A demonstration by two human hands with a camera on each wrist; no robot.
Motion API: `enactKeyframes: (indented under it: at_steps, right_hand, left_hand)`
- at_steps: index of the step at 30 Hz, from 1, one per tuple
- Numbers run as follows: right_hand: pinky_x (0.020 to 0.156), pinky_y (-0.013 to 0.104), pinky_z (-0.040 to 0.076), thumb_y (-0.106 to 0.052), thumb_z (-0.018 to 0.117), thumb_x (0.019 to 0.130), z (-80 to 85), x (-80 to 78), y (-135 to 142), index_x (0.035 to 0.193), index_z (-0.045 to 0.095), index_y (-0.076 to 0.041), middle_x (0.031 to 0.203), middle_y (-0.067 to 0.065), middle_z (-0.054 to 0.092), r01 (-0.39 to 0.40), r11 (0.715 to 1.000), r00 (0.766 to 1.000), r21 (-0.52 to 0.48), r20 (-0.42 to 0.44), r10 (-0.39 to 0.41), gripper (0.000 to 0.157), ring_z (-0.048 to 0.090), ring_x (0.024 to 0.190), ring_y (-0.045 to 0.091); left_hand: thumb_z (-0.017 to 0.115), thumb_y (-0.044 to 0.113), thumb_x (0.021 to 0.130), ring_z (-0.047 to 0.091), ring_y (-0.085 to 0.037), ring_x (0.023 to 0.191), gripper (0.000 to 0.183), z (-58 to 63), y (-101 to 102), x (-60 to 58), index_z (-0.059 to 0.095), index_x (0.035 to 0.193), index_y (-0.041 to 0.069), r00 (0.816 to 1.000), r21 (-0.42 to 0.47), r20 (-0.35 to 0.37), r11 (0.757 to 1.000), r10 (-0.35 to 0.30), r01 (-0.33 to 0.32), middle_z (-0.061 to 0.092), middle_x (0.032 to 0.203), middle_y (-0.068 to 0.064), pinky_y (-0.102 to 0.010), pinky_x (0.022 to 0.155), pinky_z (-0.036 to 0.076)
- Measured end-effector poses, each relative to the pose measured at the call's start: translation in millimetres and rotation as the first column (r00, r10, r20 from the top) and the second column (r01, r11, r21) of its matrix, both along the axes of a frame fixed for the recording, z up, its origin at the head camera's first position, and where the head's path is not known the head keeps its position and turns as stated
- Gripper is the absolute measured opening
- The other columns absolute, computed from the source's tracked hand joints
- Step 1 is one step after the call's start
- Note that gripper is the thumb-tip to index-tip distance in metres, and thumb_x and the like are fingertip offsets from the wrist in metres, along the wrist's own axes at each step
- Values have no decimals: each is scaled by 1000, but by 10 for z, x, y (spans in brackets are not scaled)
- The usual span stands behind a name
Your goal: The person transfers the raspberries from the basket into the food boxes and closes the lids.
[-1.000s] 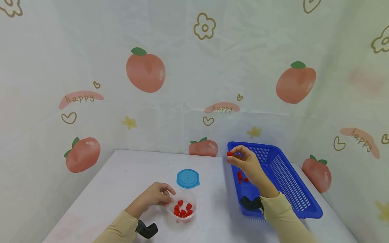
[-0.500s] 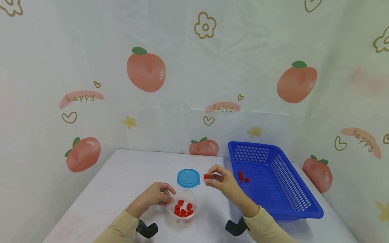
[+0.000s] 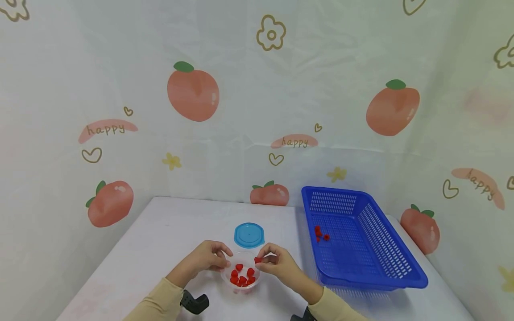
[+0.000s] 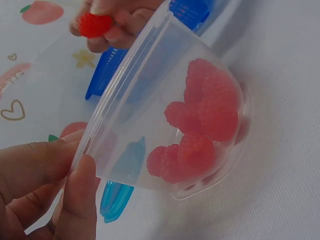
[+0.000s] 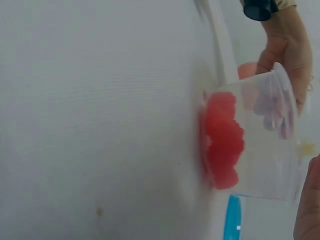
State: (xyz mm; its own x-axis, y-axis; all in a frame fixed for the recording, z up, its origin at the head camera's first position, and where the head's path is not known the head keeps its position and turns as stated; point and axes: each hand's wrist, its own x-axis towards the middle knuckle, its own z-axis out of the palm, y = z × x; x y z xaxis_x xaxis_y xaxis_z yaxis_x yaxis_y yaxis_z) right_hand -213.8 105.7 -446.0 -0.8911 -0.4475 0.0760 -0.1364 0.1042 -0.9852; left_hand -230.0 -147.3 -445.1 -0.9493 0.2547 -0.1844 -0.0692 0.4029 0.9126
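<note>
My left hand [image 3: 210, 256] pinches the left rim of a clear round plastic tub [image 3: 226, 280] between thumb and fingers. Several red raspberries [image 4: 217, 107] lie on the tub's bottom. Over the tub's right rim, my right hand [image 3: 281, 266] pinches one more raspberry [image 3: 258, 260] between thumb and fingertips. That raspberry [image 4: 95, 26] also shows beyond the rim in the left wrist view. The right wrist view takes in the tub from the side, with only part of a right finger [image 5: 309, 205] at the edge.
A blue lid [image 3: 249, 235] lies flat on the white table [image 3: 192, 218] just behind the tub. To the right stands a blue slotted basket [image 3: 373, 240], with several raspberries [image 3: 318, 232] near its left wall. A patterned cloth [image 3: 225, 169] hangs behind the table.
My right hand has carried a raspberry from above the basket leftward and down to the tub's right rim. The left hand has stayed at the tub.
</note>
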Motion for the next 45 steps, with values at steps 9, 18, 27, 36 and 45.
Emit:
enactKeyframes:
  at_steps: [9, 18, 27, 36, 45]
  right_hand:
    - [74, 18, 55, -4, 70, 86, -74, 14, -34, 100, 57, 6, 102, 17, 66, -3, 999, 1000, 46, -22, 4, 22, 59, 81, 14]
    - [71, 16, 52, -4, 71, 85, -83, -2, -39, 99, 58, 5, 100, 13, 66, 6, 998, 999, 70, -38, -3, 21, 57, 81, 14]
    - [70, 15, 51, -4, 71, 85, -75, -2, -44, 103, 60, 4, 101, 11, 65, 2, 997, 999, 76, -32, 1, 22, 56, 82, 14]
    - [72, 16, 53, -5, 71, 86, -47, 5, -48, 106, 61, 2, 102, 10, 65, 2, 998, 1000, 70, -13, -1, 23, 57, 85, 17]
    - [73, 16, 53, -7, 71, 86, -69, -9, -45, 108, 62, 3, 102, 12, 64, -1, 997, 1000, 82, -15, 2, 26, 57, 85, 16]
  left_hand:
    - [76, 8, 81, 60, -15, 61, 23, -3, 3, 1, 67, 101, 0, 1000, -5, 2, 1000, 6, -6, 57, 75, -6, -27, 63, 58]
    - [76, 8, 81, 60, -15, 61, 25, 7, 10, 3, 67, 103, -1, 1000, -13, 4, 1000, 11, -11, 58, 76, -6, -27, 64, 58]
    - [77, 8, 80, 60, -15, 61, 25, 0, 18, 2, 67, 102, -1, 1000, -21, 7, 999, 28, -27, 58, 76, -6, -28, 63, 58]
    - [77, 8, 81, 60, -16, 61, 25, -10, 11, -4, 67, 102, -1, 1000, -13, 8, 1000, 20, -20, 57, 76, -6, -27, 63, 58]
    - [77, 8, 80, 60, -15, 61, 26, -10, 9, -7, 67, 102, -1, 1000, -10, 8, 1000, 20, -19, 57, 76, -6, -27, 63, 58]
